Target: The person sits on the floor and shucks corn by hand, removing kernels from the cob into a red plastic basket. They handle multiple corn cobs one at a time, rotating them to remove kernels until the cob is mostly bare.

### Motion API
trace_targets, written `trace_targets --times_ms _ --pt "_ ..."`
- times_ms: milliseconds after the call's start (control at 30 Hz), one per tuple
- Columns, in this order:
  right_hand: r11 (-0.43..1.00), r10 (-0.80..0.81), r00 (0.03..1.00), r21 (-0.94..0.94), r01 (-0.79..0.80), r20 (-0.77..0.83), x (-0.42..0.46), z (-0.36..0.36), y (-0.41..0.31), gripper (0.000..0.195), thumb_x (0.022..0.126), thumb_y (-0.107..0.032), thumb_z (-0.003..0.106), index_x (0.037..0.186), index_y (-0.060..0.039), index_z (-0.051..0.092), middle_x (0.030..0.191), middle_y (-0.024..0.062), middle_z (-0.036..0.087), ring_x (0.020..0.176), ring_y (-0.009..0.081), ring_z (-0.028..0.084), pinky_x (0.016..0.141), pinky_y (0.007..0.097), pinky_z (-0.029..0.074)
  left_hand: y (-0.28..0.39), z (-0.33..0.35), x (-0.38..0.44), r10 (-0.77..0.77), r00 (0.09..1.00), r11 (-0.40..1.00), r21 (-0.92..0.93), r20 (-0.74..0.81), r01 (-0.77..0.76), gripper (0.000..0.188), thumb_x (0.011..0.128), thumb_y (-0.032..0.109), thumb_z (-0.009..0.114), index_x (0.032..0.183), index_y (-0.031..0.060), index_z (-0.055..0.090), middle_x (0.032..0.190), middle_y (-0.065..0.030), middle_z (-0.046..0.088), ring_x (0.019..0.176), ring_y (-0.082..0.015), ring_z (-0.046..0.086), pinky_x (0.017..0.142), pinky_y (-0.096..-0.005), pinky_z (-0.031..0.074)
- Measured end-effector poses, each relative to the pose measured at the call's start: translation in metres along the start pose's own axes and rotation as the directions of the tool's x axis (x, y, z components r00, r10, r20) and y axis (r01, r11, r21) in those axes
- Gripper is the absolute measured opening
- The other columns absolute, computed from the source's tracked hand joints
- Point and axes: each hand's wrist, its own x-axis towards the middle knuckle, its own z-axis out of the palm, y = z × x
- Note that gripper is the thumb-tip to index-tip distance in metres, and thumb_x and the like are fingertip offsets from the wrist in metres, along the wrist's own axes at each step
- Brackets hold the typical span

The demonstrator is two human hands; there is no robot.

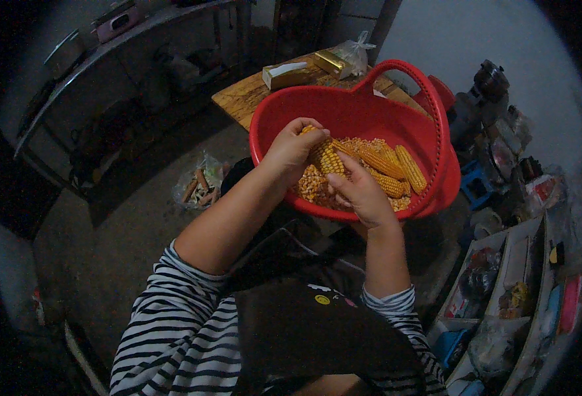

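A yellow ear of dried corn [328, 157] is held over a red plastic basket [315, 99]. My left hand [296, 141] grips its upper end, fingers curled around it. At the lower end, my right hand [357, 190] has its thumb and fingers about the ear. Dark gaps show among the ear's kernels. Inside the basket, several whole corn ears [410, 169] lie to the right on a layer of loose corn kernels [312, 184]. My palms and some fingertips are hidden.
Behind the basket stands a wooden table [241, 99] with a tissue box [286, 75], a gold box [333, 63] and a tied plastic bag [355, 52]. A bag of corn cobs [202, 188] sits on the floor at left. Cluttered shelves [501, 292] line the right side.
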Motion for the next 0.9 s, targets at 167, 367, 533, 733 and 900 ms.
trace_targets --times_ms 167,367,533,733,900 --pt "0.995 -0.052 0.999 -0.091 0.052 0.000 0.004 0.005 0.005 0.057 0.085 -0.013 0.057 0.135 -0.0063 0.031 0.075 -0.0024 0.051 0.053 0.0029 0.041 0.044 0.0166 0.032 -0.006 -0.004 0.005 0.016 0.996 0.998 0.063 -0.085 -0.011 0.015 0.077 0.008 0.066 0.084 0.0060 0.053 0.077 -0.0058 0.059 0.069 -0.0157 0.058 0.061 -0.0265 0.048" --pt "0.993 -0.007 1.000 0.120 0.005 0.015 -0.001 0.002 -0.003 0.054 0.085 -0.012 0.055 0.134 -0.0069 0.031 0.079 0.0009 0.053 0.056 0.0024 0.042 0.043 0.0130 0.029 0.008 0.002 -0.003 -0.092 0.993 0.967 -0.231 0.068 0.106 0.012 0.082 0.015 0.059 0.088 0.0054 0.055 0.083 -0.0071 0.060 0.078 -0.0190 0.058 0.070 -0.0311 0.049" --pt "0.989 -0.027 0.999 0.145 0.022 0.030 -0.003 0.005 -0.008 0.051 0.086 -0.014 0.054 0.132 -0.0070 0.034 0.078 0.0011 0.053 0.053 0.0020 0.039 0.042 0.0128 0.028 0.008 -0.001 -0.004 -0.028 0.990 0.969 -0.238 0.136 0.061 0.014 0.083 0.011 0.056 0.095 0.0048 0.055 0.085 -0.0083 0.059 0.084 -0.0209 0.057 0.077 -0.0343 0.048" --pt "0.992 0.001 0.998 0.125 -0.008 0.058 -0.004 0.004 -0.010 0.054 0.086 -0.011 0.055 0.134 -0.0051 0.032 0.079 -0.0018 0.051 0.059 0.0023 0.042 0.043 0.0143 0.032 0.001 -0.008 0.004 -0.018 0.996 0.978 -0.204 0.091 0.036 0.012 0.082 0.008 0.058 0.093 0.0049 0.054 0.083 -0.0073 0.059 0.078 -0.0200 0.058 0.072 -0.0335 0.050" --pt "0.998 0.036 0.998 0.048 -0.038 0.053 -0.001 0.000 -0.003 0.058 0.085 -0.015 0.058 0.135 -0.0078 0.032 0.081 -0.0015 0.053 0.061 0.0035 0.045 0.047 0.0159 0.036 0.003 -0.001 0.000 -0.069 0.997 0.987 -0.145 -0.031 0.064 0.011 0.083 0.012 0.059 0.087 0.0048 0.054 0.078 -0.0065 0.059 0.074 -0.0184 0.058 0.067 -0.0322 0.050"
